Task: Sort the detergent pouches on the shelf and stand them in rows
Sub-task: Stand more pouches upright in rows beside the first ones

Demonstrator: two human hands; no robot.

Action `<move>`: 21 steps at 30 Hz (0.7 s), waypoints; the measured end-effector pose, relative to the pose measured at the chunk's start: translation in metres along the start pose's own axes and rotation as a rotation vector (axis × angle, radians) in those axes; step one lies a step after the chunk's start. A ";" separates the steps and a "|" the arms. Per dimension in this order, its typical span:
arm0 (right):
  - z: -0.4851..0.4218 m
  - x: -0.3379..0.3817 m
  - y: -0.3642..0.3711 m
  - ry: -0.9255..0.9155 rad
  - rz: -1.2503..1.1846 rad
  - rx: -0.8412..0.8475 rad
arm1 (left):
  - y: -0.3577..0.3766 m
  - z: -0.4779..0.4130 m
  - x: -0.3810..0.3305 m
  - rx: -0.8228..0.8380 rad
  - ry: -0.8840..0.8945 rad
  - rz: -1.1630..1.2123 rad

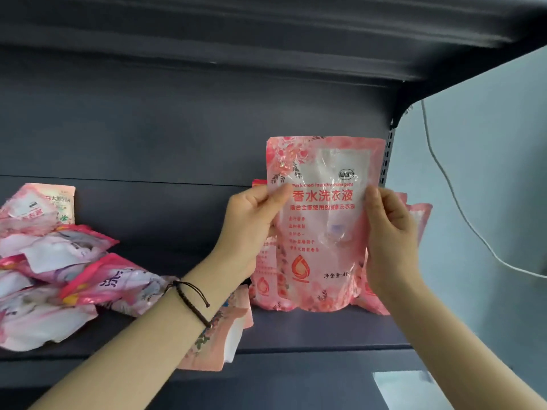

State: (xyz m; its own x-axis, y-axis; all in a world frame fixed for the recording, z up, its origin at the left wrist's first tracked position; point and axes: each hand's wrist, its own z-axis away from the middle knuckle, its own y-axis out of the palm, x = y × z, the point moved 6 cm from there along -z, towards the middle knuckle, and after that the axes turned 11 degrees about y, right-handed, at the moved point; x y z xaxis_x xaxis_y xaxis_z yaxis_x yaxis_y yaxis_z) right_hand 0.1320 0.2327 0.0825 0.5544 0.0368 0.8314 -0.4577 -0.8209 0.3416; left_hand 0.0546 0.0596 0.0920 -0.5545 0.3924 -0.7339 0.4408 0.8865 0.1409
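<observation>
dark shelf (296, 331); left hand (251, 223), right hand (387, 232) pinch upright pouch (322, 220) sides

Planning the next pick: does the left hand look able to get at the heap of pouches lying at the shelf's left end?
Likely yes, once freed: the left hand pinches the upright pink detergent pouch with the right hand, but nothing stands between it and the heap.

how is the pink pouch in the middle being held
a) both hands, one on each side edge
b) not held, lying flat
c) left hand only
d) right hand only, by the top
a: the left hand and right hand each grip a side edge of the upright pink pouch.
</observation>
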 end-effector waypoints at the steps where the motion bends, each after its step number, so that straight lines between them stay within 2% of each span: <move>1: -0.001 -0.001 -0.008 0.006 -0.010 -0.002 | 0.007 0.000 0.003 0.000 -0.009 -0.006; 4: -0.005 -0.008 -0.034 0.060 -0.011 0.004 | 0.031 0.002 0.017 -0.009 -0.037 -0.016; 8: -0.013 -0.015 -0.071 0.157 -0.057 0.061 | 0.070 0.016 0.044 -0.028 -0.118 0.096; 12: -0.019 -0.028 -0.111 0.218 -0.061 0.032 | 0.108 0.031 0.076 -0.066 -0.178 0.158; 18: -0.031 -0.051 -0.158 0.240 0.031 -0.030 | 0.147 0.041 0.107 -0.111 -0.142 0.121; 21: -0.036 -0.062 -0.172 0.208 0.116 -0.065 | 0.156 0.042 0.116 -0.120 -0.082 0.021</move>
State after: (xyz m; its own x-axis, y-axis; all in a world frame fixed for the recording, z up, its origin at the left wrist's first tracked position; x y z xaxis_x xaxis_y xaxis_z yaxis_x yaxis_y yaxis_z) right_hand 0.1519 0.3922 -0.0121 0.3435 0.0665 0.9368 -0.5578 -0.7880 0.2604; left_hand 0.0888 0.2330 0.0004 -0.4839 0.3943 -0.7813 0.3616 0.9031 0.2319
